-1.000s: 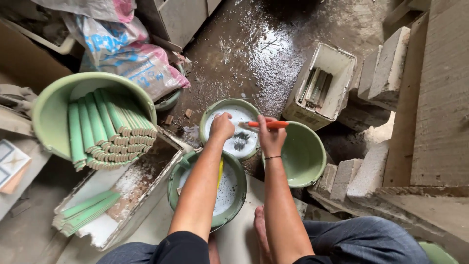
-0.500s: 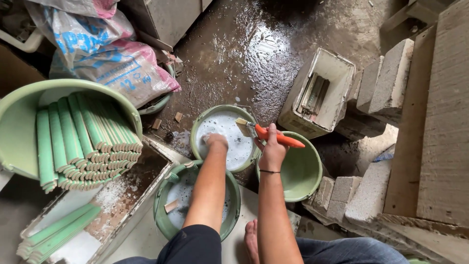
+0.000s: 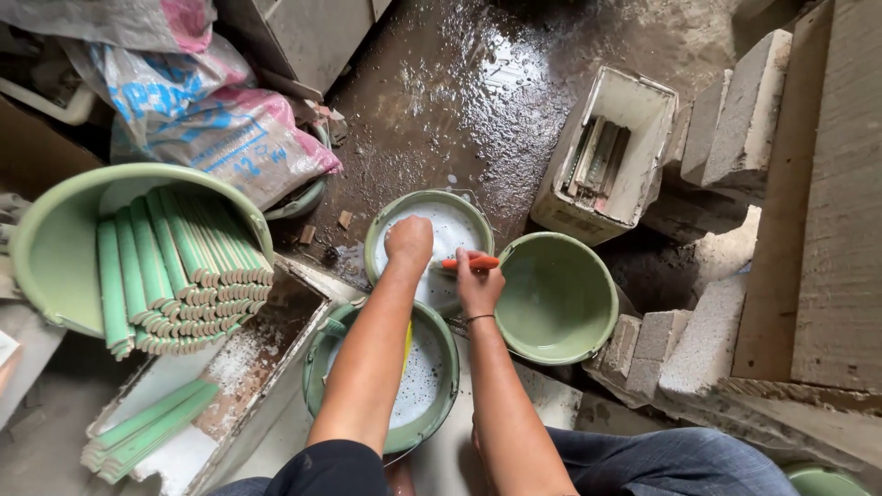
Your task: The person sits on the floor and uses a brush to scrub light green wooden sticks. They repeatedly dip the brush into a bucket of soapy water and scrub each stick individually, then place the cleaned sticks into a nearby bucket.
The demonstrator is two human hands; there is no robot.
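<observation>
Right hand (image 3: 478, 287) clenched on orange-handled brush (image 3: 470, 263), left hand (image 3: 410, 241) fisted inside whitewashed green bowl (image 3: 428, 246) at twelve o'clock of the knees; likely slippery, take it by the rim.

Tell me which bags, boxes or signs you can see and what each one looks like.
Printed sack: upper left, behind the big green tub; lumpy, white with blue and pink print.
Second sack: top left edge; crumpled, grey-white with a pink patch.
White box: upper right on the wet floor; rectangular, open-topped, dirty, holding flat pieces on edge.
No signs or screens show.
</observation>
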